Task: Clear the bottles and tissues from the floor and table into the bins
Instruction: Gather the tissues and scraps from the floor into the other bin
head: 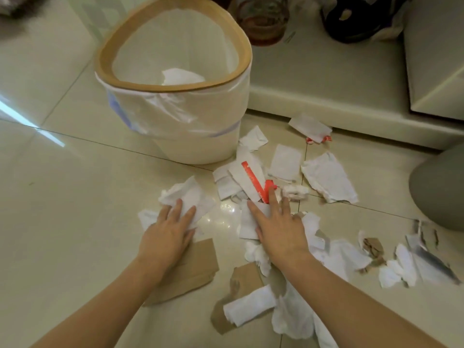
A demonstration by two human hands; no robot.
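Both hands press flat on floor tissues — left hand (pixel 167 233) and right hand (pixel 278 226), fingers spread — near the bin (pixel 175 89).

The glossy tiled floor (pixel 75 197) carries a white bin (pixel 195 116) with a wooden rim and a clear liner, standing well beyond the fingers. Crumpled white tissues (pixel 185 197) lie under the left fingers (pixel 177 209), a flat brown paper (pixel 198 267) sits just behind that hand, and the right fingers (pixel 272 199) press on a heap of white scraps with a red-striped wrapper (pixel 253 182) just ahead of them. More tissues (pixel 329 177) and torn brown bits (pixel 374 247) are strewn to the right of those fingers, some of them touching, others apart.
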